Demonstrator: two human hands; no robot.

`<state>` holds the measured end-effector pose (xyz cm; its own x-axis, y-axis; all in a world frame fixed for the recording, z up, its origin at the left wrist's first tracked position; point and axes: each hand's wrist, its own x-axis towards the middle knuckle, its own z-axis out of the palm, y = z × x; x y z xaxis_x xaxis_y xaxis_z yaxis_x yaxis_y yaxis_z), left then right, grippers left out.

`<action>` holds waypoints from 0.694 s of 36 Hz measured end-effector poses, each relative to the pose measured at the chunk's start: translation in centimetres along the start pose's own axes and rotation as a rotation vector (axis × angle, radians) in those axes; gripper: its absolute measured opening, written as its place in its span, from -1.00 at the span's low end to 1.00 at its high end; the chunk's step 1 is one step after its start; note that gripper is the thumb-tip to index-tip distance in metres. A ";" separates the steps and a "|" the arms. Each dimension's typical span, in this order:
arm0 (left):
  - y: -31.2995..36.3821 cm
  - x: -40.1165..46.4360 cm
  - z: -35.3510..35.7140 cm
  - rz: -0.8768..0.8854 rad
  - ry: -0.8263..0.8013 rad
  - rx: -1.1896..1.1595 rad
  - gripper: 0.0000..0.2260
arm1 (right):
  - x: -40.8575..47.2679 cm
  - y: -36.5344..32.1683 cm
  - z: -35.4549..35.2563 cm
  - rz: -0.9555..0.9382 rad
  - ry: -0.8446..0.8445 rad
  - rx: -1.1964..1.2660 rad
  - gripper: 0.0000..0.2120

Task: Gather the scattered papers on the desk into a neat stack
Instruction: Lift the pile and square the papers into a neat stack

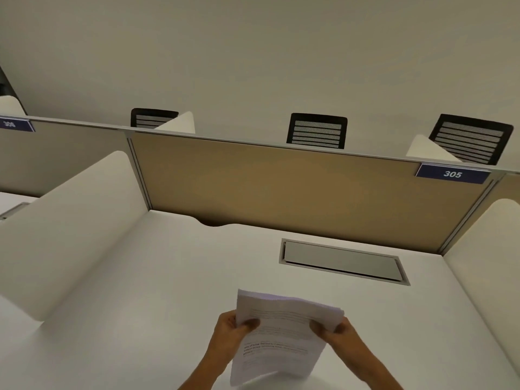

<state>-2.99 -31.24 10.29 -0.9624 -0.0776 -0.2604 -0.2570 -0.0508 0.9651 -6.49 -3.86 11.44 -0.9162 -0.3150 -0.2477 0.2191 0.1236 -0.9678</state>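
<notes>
A bundle of white printed papers (281,333) is held above the white desk (168,291) near its front edge. My left hand (229,330) grips the bundle's left side, thumb on top of the sheets. On the opposite side my right hand (336,332) grips it in the same way. The sheets lie nearly aligned, with their far edges slightly fanned. No other loose paper shows on the desk.
A grey cable hatch (342,261) is set into the desk at the back right. White side dividers (70,220) flank the desk and a tan panel (281,187) with a "305" label (452,174) closes the back. Black chairs (317,131) stand behind it.
</notes>
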 end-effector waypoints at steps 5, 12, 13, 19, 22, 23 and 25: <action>-0.7 -0.2 -0.1 -0.013 -0.008 0.056 -0.83 | -0.1 1.2 1.0 0.033 0.102 0.009 -0.86; -1.4 0.5 0.4 -0.003 0.044 0.059 -0.77 | 0.0 1.1 1.5 0.026 0.040 0.052 -0.74; -1.5 0.5 0.4 -0.011 0.053 0.056 -0.80 | 0.0 1.2 1.6 0.022 0.046 0.054 -0.78; -1.9 0.7 0.5 0.000 0.101 0.049 -0.87 | 0.2 1.6 1.6 -0.011 0.124 0.047 -0.80; -2.2 0.6 0.6 0.000 0.088 0.062 -0.80 | 0.1 2.4 1.7 -0.005 0.124 0.042 -0.81; -2.2 0.6 0.7 0.010 0.081 0.059 -0.79 | 0.1 2.6 1.8 -0.003 0.125 0.039 -0.82; -2.1 0.5 0.9 0.034 0.082 0.050 -0.74 | 0.2 2.8 2.0 -0.002 0.133 0.030 -0.82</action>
<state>-2.97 -30.31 8.15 -0.9608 -0.1601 -0.2265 -0.2299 0.0033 0.9732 -5.38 -5.49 8.60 -0.9527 -0.1869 -0.2397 0.2256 0.0939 -0.9697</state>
